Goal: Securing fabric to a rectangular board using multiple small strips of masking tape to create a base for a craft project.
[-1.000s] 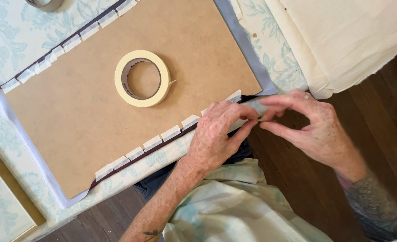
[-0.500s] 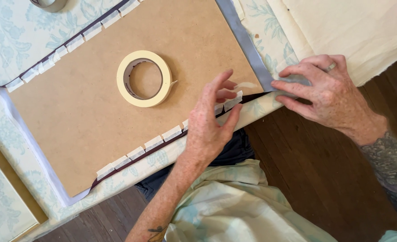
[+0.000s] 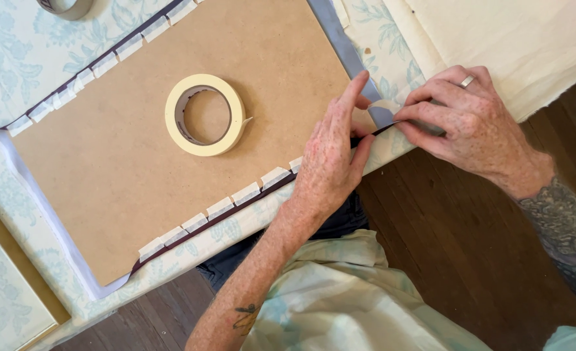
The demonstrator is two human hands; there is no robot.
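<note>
Floral-clothed bench [image 3: 14, 39] carrying a brown board [image 3: 125, 162], long axis slanting from lower left to upper right. Left hand [image 3: 330, 166] pressing flat at the near-right corner, grasping nothing; right hand [image 3: 470, 123] pinching a tape strip [image 3: 384, 107] (pale, short) just beside it, nearer the corner.

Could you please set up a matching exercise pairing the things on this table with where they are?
Things:
1. cream roll of masking tape
2. left hand
3. right hand
4. grey tape roll

Places:
A. top left edge of view
B. past the board's right corner, ring on one finger
C. middle of the brown hardboard panel
D. pressing on the board's near right corner

Pairs: 1-C, 2-D, 3-B, 4-A
</note>
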